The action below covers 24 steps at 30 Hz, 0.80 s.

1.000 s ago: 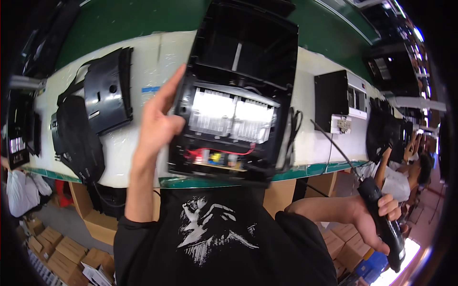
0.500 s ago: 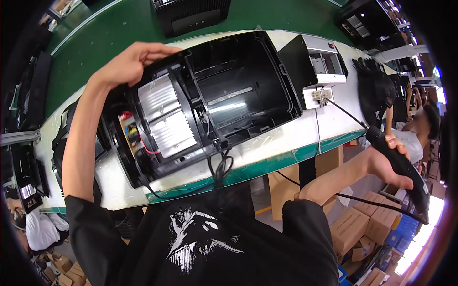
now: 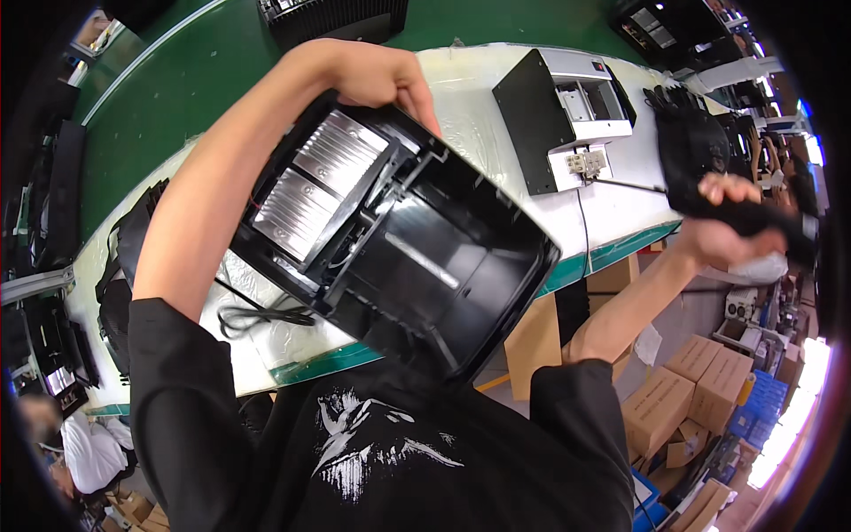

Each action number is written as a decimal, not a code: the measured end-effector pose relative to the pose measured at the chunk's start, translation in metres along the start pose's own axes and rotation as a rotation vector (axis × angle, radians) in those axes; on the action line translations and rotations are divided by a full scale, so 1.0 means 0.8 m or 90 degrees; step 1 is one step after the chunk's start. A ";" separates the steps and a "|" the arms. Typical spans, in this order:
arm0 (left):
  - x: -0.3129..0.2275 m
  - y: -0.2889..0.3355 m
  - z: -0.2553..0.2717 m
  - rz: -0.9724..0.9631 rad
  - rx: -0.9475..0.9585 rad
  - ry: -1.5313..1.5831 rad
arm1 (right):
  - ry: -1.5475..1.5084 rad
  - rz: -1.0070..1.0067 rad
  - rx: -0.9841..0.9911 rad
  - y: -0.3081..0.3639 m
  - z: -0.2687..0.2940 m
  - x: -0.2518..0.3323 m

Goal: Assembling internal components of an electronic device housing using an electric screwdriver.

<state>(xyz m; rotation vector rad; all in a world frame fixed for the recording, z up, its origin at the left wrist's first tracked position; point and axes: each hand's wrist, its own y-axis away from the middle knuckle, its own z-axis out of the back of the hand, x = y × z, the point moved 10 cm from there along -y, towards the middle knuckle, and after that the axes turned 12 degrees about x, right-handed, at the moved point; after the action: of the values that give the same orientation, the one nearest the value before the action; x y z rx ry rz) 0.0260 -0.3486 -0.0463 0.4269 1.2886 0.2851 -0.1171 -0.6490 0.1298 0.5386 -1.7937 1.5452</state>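
A black plastic appliance housing (image 3: 452,257) with a ribbed silver metal block (image 3: 324,173) inside lies tilted across the bench, its lower right end near my shirt. My left hand (image 3: 377,75) grips its far edge, fingers bent over the rim. In my right hand (image 3: 714,239) is a black electric screwdriver (image 3: 740,213), partly smeared by motion. Its thin shaft points left toward the pale block (image 3: 585,164) at the front of a black and white screw feeder (image 3: 589,97). Whether the tip touches that block I cannot tell. A black power cord (image 3: 266,315) lies coiled beside the housing.
The white bench top (image 3: 461,75) has a green front edge (image 3: 324,362). Cardboard boxes (image 3: 656,399) and blue bins (image 3: 761,417) stand on the floor at lower right. Another black unit (image 3: 337,22) sits beyond the bench. A person in white (image 3: 93,452) is at lower left.
The housing has turned clockwise, its right end swinging toward me. My left hand has moved right with its far edge. My right hand has raised the screwdriver to a flatter angle.
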 end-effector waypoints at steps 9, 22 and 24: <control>-0.111 0.001 -0.091 0.028 -0.372 -0.612 | 0.180 -0.117 0.003 -0.100 -0.084 -0.071; -0.011 0.162 -0.288 0.039 -0.982 0.156 | -0.130 -0.165 0.321 -0.058 -0.106 0.027; -0.012 0.156 -0.284 -0.001 -0.955 0.117 | -0.132 0.078 0.380 -0.055 -0.116 0.107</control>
<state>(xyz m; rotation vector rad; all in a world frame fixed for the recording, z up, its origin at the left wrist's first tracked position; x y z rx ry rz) -0.1916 -0.2091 -0.0299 -0.8924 0.9266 1.1741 -0.1210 -0.5571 0.2265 0.9086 -1.5106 2.1900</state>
